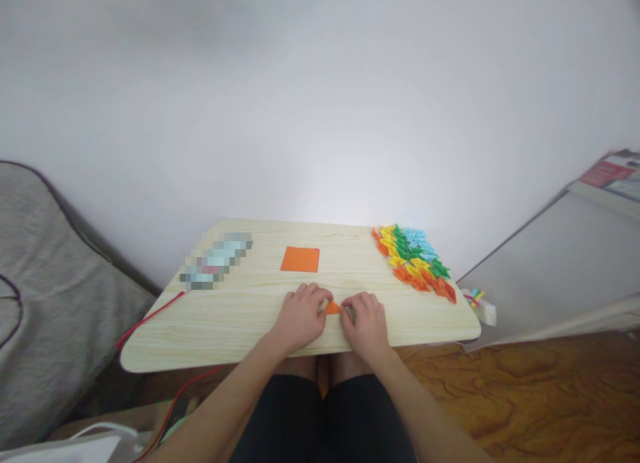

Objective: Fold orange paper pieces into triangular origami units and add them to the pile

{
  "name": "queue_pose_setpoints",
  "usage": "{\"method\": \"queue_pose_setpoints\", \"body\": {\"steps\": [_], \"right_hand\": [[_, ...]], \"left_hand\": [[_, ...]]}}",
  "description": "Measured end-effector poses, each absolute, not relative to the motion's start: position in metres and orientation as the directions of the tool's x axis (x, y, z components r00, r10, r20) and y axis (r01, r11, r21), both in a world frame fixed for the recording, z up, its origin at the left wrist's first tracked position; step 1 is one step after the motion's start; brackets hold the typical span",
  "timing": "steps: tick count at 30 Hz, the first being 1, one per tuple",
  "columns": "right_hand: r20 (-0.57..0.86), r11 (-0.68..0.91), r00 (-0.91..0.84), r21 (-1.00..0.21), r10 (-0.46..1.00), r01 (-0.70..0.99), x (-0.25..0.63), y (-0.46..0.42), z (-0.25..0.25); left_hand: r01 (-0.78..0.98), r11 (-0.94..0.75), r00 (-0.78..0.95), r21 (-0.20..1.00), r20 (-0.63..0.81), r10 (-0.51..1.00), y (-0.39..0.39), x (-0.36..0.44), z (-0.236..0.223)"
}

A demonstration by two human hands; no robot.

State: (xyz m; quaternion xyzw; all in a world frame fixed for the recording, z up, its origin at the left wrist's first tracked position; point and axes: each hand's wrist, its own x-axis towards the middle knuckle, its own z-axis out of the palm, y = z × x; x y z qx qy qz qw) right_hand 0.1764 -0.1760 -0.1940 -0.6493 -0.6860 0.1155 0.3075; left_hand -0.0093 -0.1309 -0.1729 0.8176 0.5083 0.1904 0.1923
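A small folded orange paper [333, 308] lies near the front edge of the table, between my two hands. My left hand [303, 314] pinches its left corner between thumb and forefinger. At the right corner, the thumb and forefinger of my right hand [367, 322] are closed on the paper's tip. The folded piece is roughly triangular, its point facing away from me. Behind my left hand lies a flat orange paper sheet [300, 259]; whether it is one sheet or a stack I cannot tell.
Rows of folded paper pieces [413, 256] in orange, yellow, green and blue cover the table's [240, 330] right end. A blurred-out flat object [217, 261] with a red cable [155, 313] lies at left. A white wall [320, 116] stands behind; a grey cushioned surface [55, 296] is left.
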Motion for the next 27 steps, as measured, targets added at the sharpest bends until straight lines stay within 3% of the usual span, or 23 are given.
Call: {"method": "queue_pose_setpoints", "body": {"steps": [7,14,27], "right_hand": [[0.268,0.169,0.013,-0.641,0.963,0.748,0.171,-0.166,-0.191],[0.231,0.237,-0.084,-0.788,0.969,0.569,0.175,-0.137,-0.164],[0.437,0.414,-0.012,-0.842,0.899,0.346,0.183,-0.038,-0.028]], "left_hand": [[0.699,-0.372,0.38,0.611,0.123,0.917,-0.132,-0.008,-0.17],[0.607,-0.346,0.347,0.716,0.154,0.925,-0.12,-0.009,-0.152],[0.483,-0.517,0.333,0.707,0.397,0.855,-0.019,-0.003,-0.02]]}}
